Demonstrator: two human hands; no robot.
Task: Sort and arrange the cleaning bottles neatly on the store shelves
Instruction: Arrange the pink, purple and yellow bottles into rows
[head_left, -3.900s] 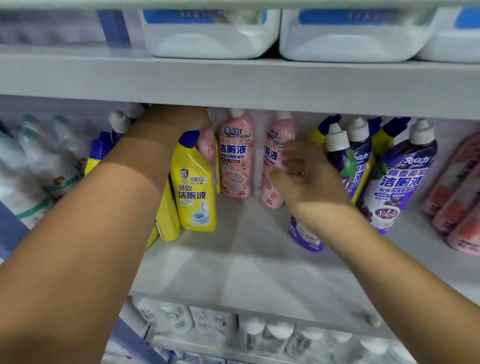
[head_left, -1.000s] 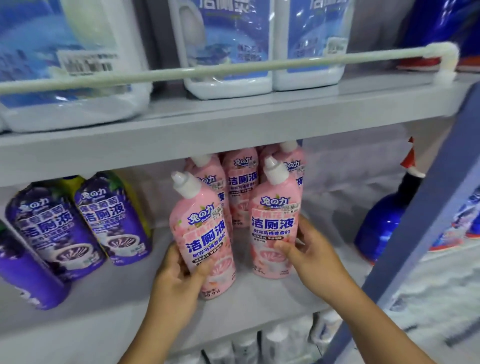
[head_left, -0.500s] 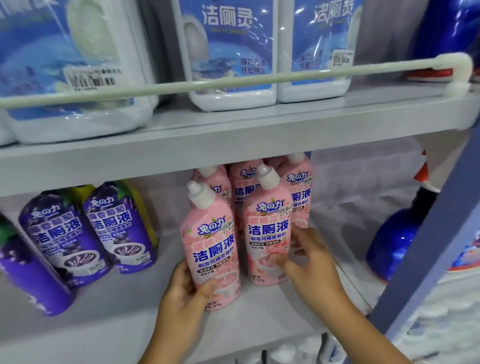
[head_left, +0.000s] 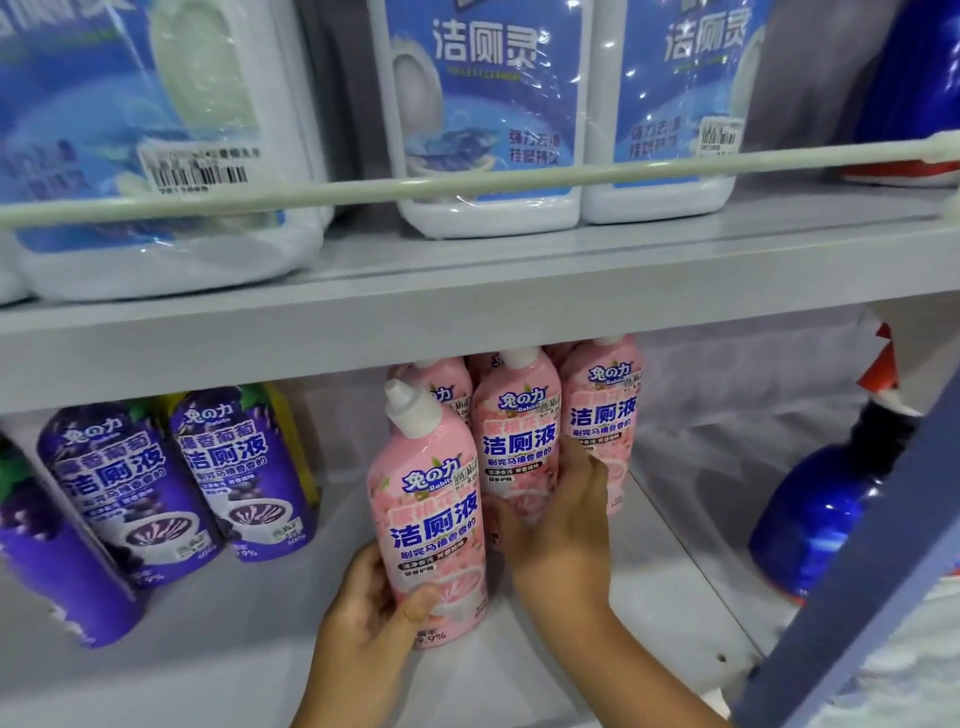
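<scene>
Left hand (head_left: 371, 608) wrapped round base of front pink bottle (head_left: 428, 519), thumb across lower label, fingers behind: grip closed on that bottle. Bottle upright, slightly tilted left, white cap up, standing at front of lower shelf (head_left: 675, 587). Right hand (head_left: 563, 514) curled round lower half of second pink bottle (head_left: 517, 436), thumb on its front, fingers reaching round right side toward third pink bottle (head_left: 605, 415): grip closed on second bottle. Second bottle just behind and right of front one, touching or nearly so; cannot tell which. Third bottle just beside second, further right and back. More pink bottles (head_left: 441, 384) behind these, mostly hidden by upper shelf edge (head_left: 467, 317). Left of pink group, apart from it, two purple bottles (head_left: 171, 483) side by side, leaning back; part of another purple one (head_left: 47, 566) at far left, nearer front. Yellow bottle (head_left: 298, 447) partly visible behind purple pair. Right end of lower shelf: blue spray bottle (head_left: 815, 514) with red and white trigger, well apart from pink group, partly hidden by blue upright post (head_left: 857, 566). Upper shelf: large white jugs (head_left: 488, 119) with blue labels in clear wrap, behind white rail (head_left: 467, 182). Further blue container (head_left: 914, 78) at top right corner, details unclear.
</scene>
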